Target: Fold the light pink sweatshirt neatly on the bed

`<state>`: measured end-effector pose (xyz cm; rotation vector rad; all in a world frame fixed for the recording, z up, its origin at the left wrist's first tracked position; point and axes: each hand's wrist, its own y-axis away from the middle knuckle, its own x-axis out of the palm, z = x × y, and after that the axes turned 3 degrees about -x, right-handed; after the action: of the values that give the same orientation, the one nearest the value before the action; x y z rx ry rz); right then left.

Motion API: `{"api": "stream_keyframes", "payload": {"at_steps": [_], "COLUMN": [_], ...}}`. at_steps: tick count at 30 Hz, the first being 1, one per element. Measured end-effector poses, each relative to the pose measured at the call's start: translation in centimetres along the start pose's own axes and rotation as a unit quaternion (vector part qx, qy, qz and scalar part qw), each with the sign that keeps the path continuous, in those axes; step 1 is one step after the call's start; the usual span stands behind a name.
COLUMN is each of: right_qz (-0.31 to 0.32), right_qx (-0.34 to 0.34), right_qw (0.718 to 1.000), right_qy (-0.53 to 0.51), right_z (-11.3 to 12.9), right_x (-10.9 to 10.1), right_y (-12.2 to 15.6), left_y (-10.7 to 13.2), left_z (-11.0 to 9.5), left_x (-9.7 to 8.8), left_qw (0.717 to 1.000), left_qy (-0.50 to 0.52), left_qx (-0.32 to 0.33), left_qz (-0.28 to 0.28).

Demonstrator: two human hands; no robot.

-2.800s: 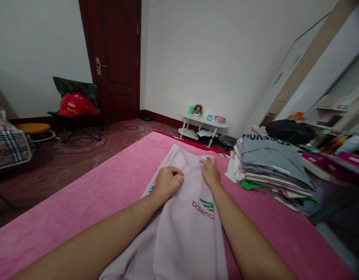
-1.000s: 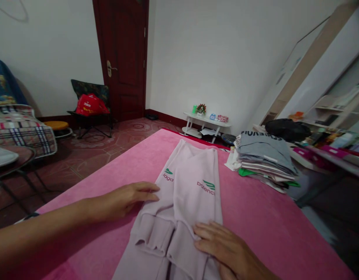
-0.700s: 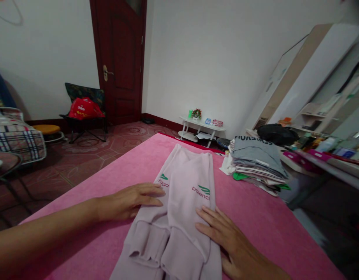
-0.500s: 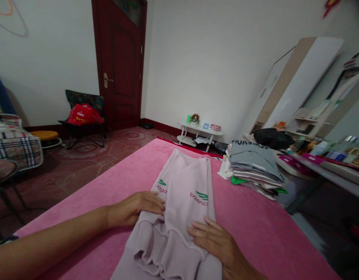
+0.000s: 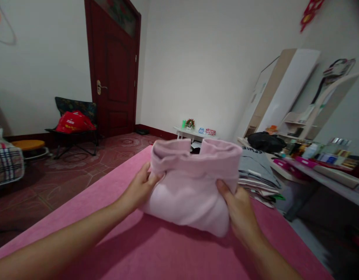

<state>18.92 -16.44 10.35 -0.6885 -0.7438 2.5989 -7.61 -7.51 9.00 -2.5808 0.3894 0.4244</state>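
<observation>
A pale pink garment (image 5: 191,194), folded into a thick bundle, is raised at a tilt over the pink bed cover (image 5: 173,256). Its rolled upper edge shows two open loops with a gap between them; whether it is a top or trousers I cannot tell. My left hand (image 5: 144,184) grips the left side, thumb on the near face. At the right side my right hand (image 5: 239,206) is closed on the cloth, also with its thumb in front. The other fingers are mostly hidden behind the fabric. No lettering shows on the side facing me.
A stack of folded clothes (image 5: 258,171) lies at the bed's right edge. Beyond it stands a dressing table (image 5: 328,182) with bottles and a black bag (image 5: 265,142). A low white table (image 5: 194,134) is past the bed's far end; a chair with a red bag (image 5: 76,122) stands left.
The garment lay flat with green-and-red lettering showing and both hands resting on it. Now it is folded into a shorter bundle, lifted and gripped from both sides. The view has shifted slightly.
</observation>
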Motion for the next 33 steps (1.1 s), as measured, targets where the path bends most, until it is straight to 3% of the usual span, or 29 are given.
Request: {"api": "stream_keyframes", "payload": {"at_steps": [2, 3, 6, 10, 13, 17, 20, 23, 25, 29, 33], "right_qz": [-0.102, -0.121, -0.085, -0.056, -0.056, -0.068, -0.089, -0.158, -0.158, -0.070, -0.060], "right_qx": [0.051, 0.068, 0.123, 0.155, 0.156, 0.148, 0.117, 0.073, 0.095, 0.168, 0.192], "right_qw": [0.993, 0.990, 0.981, 0.972, 0.969, 0.972, 0.978, 0.975, 0.968, 0.960, 0.960], "right_qy": [-0.009, 0.016, 0.123, 0.170, 0.182, 0.172, 0.146, 0.138, 0.171, 0.210, 0.192], "right_z": [-2.4, -4.0, -9.5, -14.2, -14.7, -13.3, -11.8, -11.3, -12.2, -15.5, -17.7], "right_x": [1.2, 1.9, 3.8, 5.0, 5.1, 4.7, 4.2, 3.8, 3.9, 4.8, 4.8], "right_y": [-3.6, -4.9, -6.4, -5.4, -4.6, -4.2, -4.8, -6.4, -7.3, -7.7, -7.4], "left_y": [-3.4, -4.7, -7.1, -7.6, -7.1, -6.4, -6.9, -8.9, -10.3, -11.5, -10.9], "left_z": [1.6, 2.7, 6.5, 10.5, 11.4, 9.8, 7.4, 6.2, 7.0, 11.1, 13.1], "left_x": [1.1, 1.8, 3.6, 5.0, 4.9, 4.3, 3.8, 3.7, 4.0, 5.4, 6.1], "left_qw": [0.995, 0.989, 0.961, 0.950, 0.949, 0.951, 0.975, 0.983, 0.978, 0.949, 0.939], "left_qy": [-0.055, -0.102, -0.217, -0.237, -0.236, -0.221, -0.166, -0.123, -0.160, -0.240, -0.256], "left_qx": [-0.043, -0.069, -0.150, -0.192, -0.193, -0.197, -0.118, -0.011, -0.043, -0.194, -0.223], "left_qz": [-0.066, -0.084, -0.081, -0.073, -0.078, -0.084, -0.093, -0.132, -0.130, -0.057, -0.056]}}
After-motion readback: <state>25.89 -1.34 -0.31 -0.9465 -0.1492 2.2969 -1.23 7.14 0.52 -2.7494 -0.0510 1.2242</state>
